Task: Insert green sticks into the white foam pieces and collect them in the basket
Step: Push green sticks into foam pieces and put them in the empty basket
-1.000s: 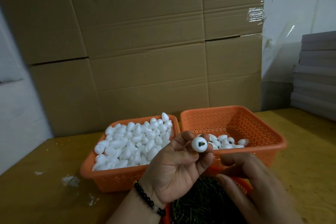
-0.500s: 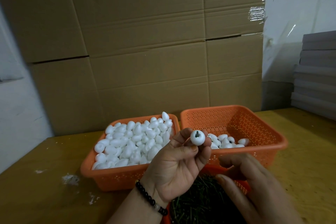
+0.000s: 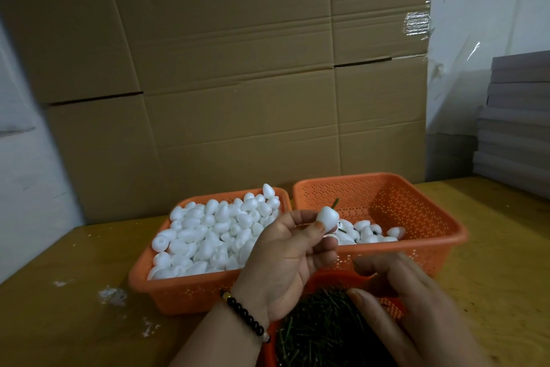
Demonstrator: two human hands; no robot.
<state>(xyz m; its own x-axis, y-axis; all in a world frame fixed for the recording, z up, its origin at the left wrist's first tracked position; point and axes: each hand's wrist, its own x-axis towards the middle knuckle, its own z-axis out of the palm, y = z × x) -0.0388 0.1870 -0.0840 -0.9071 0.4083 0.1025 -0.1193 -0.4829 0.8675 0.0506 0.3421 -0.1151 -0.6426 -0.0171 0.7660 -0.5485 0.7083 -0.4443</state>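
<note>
The left hand (image 3: 285,259) has turned the white foam piece (image 3: 326,218): its hole no longer faces the camera, and the green stick (image 3: 334,204) now points away over the right basket (image 3: 428,250). Thumb and fingertips pinch it. The right hand (image 3: 416,307) stays over the near stick pile (image 3: 321,334), fingers loosely curled, holding nothing visible.

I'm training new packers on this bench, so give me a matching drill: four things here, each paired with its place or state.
1. left basket
2. right basket
3. left hand
4. right hand

a. over the green sticks
b. heaped with plain foam pieces
c. pinching a foam piece with a stick in it
d. only a few pieces at the bottom

Pairs: 1-b, 2-d, 3-c, 4-a
</note>
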